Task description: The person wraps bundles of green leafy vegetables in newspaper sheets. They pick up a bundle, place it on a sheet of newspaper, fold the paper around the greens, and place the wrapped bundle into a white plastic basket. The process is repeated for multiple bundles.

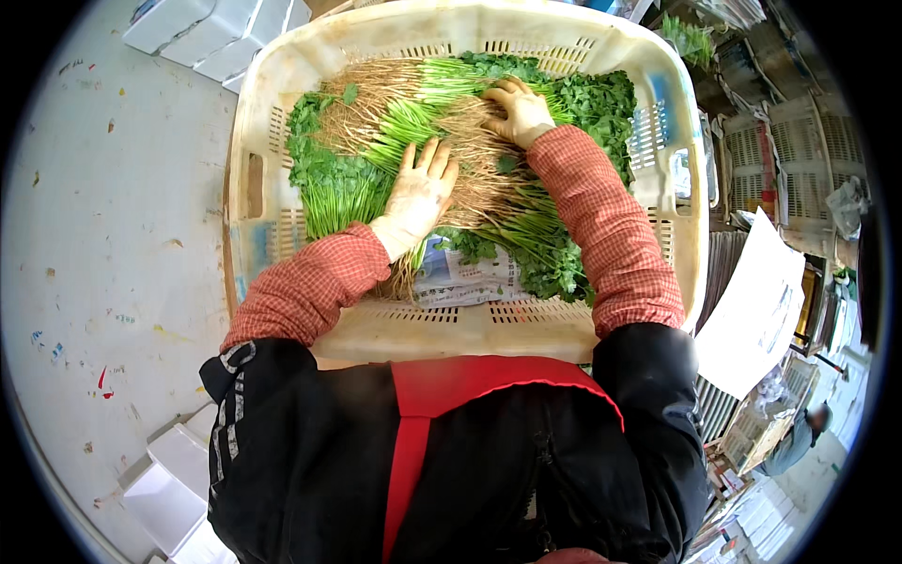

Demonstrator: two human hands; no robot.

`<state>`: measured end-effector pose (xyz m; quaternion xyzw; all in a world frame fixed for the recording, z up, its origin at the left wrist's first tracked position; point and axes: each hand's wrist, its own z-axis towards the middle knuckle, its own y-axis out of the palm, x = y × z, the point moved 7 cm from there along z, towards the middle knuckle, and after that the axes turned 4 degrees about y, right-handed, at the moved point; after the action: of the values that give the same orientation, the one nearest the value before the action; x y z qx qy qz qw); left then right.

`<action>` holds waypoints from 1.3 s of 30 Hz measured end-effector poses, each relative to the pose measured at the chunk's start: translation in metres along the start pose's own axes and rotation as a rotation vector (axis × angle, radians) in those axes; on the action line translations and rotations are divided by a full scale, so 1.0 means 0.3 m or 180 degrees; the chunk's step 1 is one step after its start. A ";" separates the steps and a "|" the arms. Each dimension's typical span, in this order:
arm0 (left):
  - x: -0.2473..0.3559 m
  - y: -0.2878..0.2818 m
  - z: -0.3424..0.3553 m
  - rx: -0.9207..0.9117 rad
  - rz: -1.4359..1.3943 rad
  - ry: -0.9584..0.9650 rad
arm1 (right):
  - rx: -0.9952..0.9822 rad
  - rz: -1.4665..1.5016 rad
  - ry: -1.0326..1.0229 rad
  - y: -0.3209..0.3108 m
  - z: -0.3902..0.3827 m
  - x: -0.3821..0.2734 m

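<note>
Enclosing the herbs (409,122) stands a crate (423,338) (white boxes (211,38) alongside).

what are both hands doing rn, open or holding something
Left hand: open, palm down on the coriander-like greens, nothing visibly gripped.
Right hand: fingers curved over the greens; whether it grips any cannot be told.
</note>
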<state>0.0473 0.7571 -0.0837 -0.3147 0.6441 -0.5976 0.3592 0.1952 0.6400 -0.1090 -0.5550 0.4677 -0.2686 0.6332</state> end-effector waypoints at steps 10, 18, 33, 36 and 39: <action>-0.038 -0.031 0.105 0.1051 -0.0543 0.0400 | 0.0290 0.0838 -0.0427 -0.057 -0.164 0.140; -0.039 0.018 0.051 0.0976 -0.0842 0.0273 | 0.0301 0.0230 -0.0247 0.000 -0.116 -0.066; -0.073 0.025 0.155 0.1481 -0.1483 0.0053 | -0.0785 0.0427 -0.0375 -0.075 -0.222 -0.062; -0.042 0.018 0.158 0.1780 -0.1687 -0.0010 | -0.1051 -0.0106 -0.0317 -0.074 -0.249 -0.114; -0.061 0.041 0.160 0.1839 -0.1764 -0.0241 | -0.0796 -0.0110 0.0017 -0.034 -0.218 -0.131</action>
<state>0.0979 0.7473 -0.0957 -0.3843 0.3266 -0.8163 0.2816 0.1222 0.6417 -0.0840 -0.6369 0.4897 -0.2206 0.5531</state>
